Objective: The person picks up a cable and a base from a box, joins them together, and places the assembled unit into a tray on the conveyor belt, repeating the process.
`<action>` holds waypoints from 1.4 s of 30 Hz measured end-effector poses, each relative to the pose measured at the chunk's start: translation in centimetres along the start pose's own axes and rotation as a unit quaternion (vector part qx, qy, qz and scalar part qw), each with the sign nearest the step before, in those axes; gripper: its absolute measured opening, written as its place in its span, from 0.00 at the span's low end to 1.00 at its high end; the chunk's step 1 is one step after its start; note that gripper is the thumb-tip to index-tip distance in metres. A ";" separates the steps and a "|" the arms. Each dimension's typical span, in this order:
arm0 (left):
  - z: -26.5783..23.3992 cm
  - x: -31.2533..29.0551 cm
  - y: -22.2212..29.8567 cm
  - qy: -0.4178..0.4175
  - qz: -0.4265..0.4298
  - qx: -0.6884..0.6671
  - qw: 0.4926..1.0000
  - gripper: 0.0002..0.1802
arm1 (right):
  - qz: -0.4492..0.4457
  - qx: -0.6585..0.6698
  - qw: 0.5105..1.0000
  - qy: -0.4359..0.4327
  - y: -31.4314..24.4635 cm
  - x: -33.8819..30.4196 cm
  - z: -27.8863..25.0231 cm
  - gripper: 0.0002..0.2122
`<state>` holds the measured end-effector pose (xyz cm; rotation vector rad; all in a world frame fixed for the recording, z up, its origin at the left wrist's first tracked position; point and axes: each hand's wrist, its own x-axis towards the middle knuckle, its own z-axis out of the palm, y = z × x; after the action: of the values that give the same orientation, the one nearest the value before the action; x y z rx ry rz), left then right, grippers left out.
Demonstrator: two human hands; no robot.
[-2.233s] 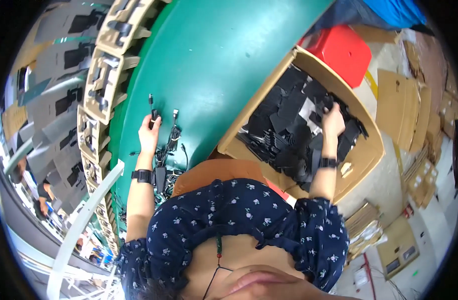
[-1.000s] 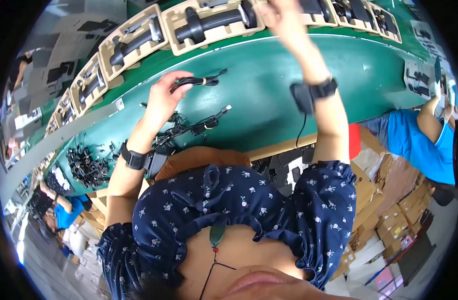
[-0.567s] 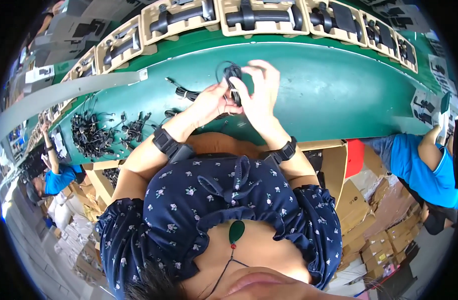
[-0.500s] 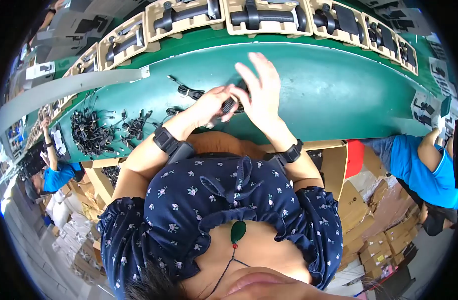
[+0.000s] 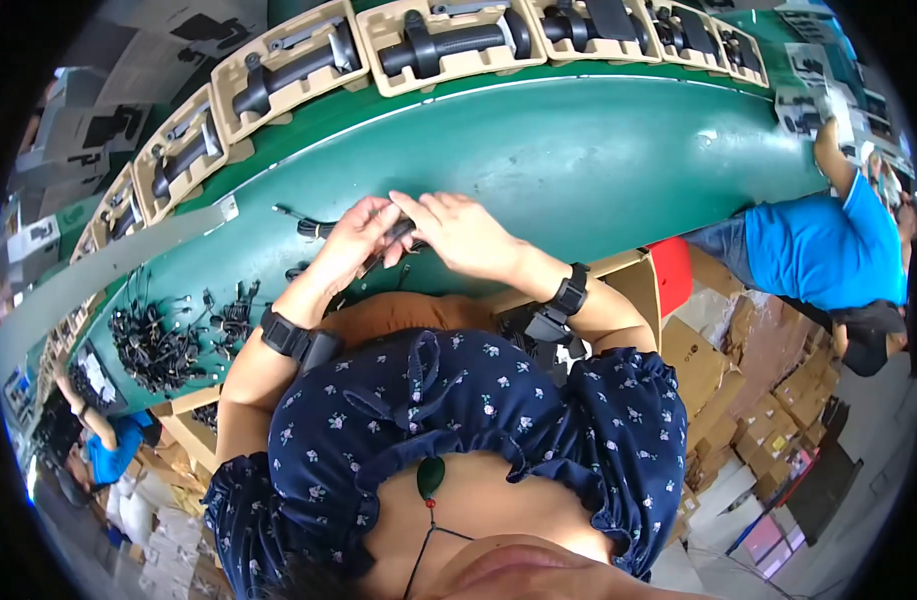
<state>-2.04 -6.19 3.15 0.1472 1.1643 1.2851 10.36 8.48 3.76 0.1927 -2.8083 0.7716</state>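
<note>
A bundled black cable [image 5: 400, 232] is held between both hands over the green table. My left hand [image 5: 356, 238] has its fingers closed around the bundle, which it partly covers. Pressed against the same bundle are the fingers of my right hand [image 5: 464, 238], closed at the left hand's fingertips. Just beyond my left hand lies another tied black cable [image 5: 312, 227]. A loose heap of black cables [image 5: 151, 345] sits at the left of the table, with smaller bundles [image 5: 237, 314] beside it.
Along the far side runs a row of tan moulded trays [image 5: 459, 78] with black parts in them. A grey strip [image 5: 139, 245] crosses the left side. Open cardboard boxes [image 5: 619, 268] stand at the near edge. Co-workers in blue [image 5: 819, 240] are at right and left.
My right hand has come down from a raised, spread pose and closed on the cable bundle beside my left hand. The whole view has turned and shifted, with the table surface appearing tilted.
</note>
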 end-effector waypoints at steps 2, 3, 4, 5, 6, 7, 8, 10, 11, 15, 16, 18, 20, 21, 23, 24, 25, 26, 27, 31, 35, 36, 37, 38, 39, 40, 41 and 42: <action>0.5 0.2 1.9 0.009 0.047 0.006 0.999 0.16 | 0.098 -0.051 0.994 -0.007 1.0 0.9 -3.0 0.19; 0.1 0.1 2.0 0.042 0.097 0.042 0.994 0.16 | 0.144 -0.089 0.986 0.011 2.4 1.1 -4.1 0.17; -1.0 0.4 1.6 0.079 0.135 0.138 0.978 0.15 | 0.158 -0.115 0.973 0.123 4.9 0.7 -4.9 0.14; -2.6 0.7 0.8 0.121 0.173 0.233 0.949 0.14 | 0.164 -0.136 0.948 0.235 7.9 0.5 -5.8 0.12; -4.3 0.4 -0.1 0.186 0.171 0.340 0.906 0.14 | 0.230 -0.176 0.925 0.248 10.1 0.5 -7.3 0.11; -6.0 -0.1 -1.1 0.245 0.167 0.440 0.847 0.15 | 0.295 -0.217 0.894 0.258 11.8 0.7 -9.2 0.11; -7.5 -0.3 -1.8 0.238 0.170 0.440 0.849 0.15 | 0.310 -0.261 0.874 0.269 13.6 0.8 -11.0 0.11; -10.0 -1.4 -3.3 0.230 0.210 0.647 0.696 0.20 | 0.325 -0.302 0.852 0.277 16.4 1.4 -13.2 0.11; -10.7 -1.7 -3.9 0.225 0.212 0.646 0.697 0.20 | 0.347 -0.359 0.839 0.217 17.5 1.8 -14.0 0.11; -11.5 -3.2 -5.0 0.232 0.163 0.714 0.639 0.25 | 0.425 -0.359 0.829 0.058 18.7 5.8 -15.0 0.13; -11.2 -3.2 -4.8 0.226 0.164 0.732 0.621 0.25 | 0.359 -0.432 0.827 0.021 20.8 5.5 -14.5 0.12; -10.9 -3.2 -4.8 0.223 0.159 0.749 0.604 0.25 | 0.349 -0.420 0.838 -0.006 23.8 6.3 -13.5 0.12; -11.1 -2.9 -4.9 0.223 0.128 0.753 0.606 0.25 | 0.345 -0.366 0.862 0.067 25.1 7.3 -12.0 0.14; -11.0 -2.8 -5.0 0.227 0.123 0.752 0.607 0.25 | 0.342 -0.362 0.865 0.065 24.9 8.0 -11.1 0.14; -11.1 -2.5 -5.4 0.249 0.136 0.746 0.602 0.24 | 0.439 -0.303 0.817 0.221 24.2 9.0 -9.5 0.15; -11.1 -2.3 -5.5 0.254 0.140 0.740 0.607 0.23 | 0.468 -0.274 0.811 0.219 23.4 9.0 -9.5 0.15; -11.1 -2.3 -5.6 0.250 0.139 0.741 0.607 0.23 | 0.471 -0.273 0.810 0.218 24.4 8.4 -9.0 0.15; -11.2 -2.3 -5.6 0.255 0.139 0.734 0.613 0.23 | 0.385 -0.374 0.824 0.182 26.3 7.5 -8.4 0.15; -11.2 -2.3 -5.7 0.258 0.138 0.729 0.619 0.22 | 0.292 -0.466 0.823 0.142 26.6 6.8 -8.1 0.14; -12.1 -3.2 -5.9 0.250 0.141 0.742 0.606 0.22 | 0.336 -0.372 0.820 0.276 22.0 7.8 -9.5 0.13; -12.5 -2.5 -5.7 0.221 0.159 0.742 0.612 0.23 | 0.397 -0.221 0.866 0.208 22.0 8.1 -12.0 0.18; -12.1 -1.7 -5.5 0.207 0.176 0.746 0.609 0.23 | 0.359 -0.279 0.837 0.306 24.6 6.6 -11.1 0.21; -12.1 -1.6 -5.5 0.188 0.178 0.751 0.607 0.23 | 0.360 -0.226 0.876 0.226 23.8 6.2 -11.9 0.21; -11.9 -1.5 -5.2 0.195 0.167 0.761 0.595 0.23 | 0.331 -0.237 0.871 0.273 23.0 5.0 -12.0 0.19; -12.4 -2.1 -5.2 0.216 0.148 0.770 0.582 0.23 | 0.322 -0.167 0.893 0.264 19.8 4.8 -13.0 0.16; -13.0 -2.0 -5.0 0.189 0.164 0.776 0.579 0.21 | 0.274 -0.235 0.885 0.293 19.4 2.7 -13.7 0.14; -13.6 -2.1 -4.8 0.167 0.174 0.781 0.575 0.21 | 0.226 -0.304 0.870 0.315 18.8 0.2 -14.3 0.13; -13.9 -2.8 -4.4 0.175 0.151 0.789 0.569 0.20 | 0.269 -0.194 0.881 0.337 16.3 -2.3 -15.1 0.13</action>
<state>-8.81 -16.81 -4.64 1.5132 2.4236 0.0768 12.23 30.32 7.88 -0.7973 -2.2496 0.2528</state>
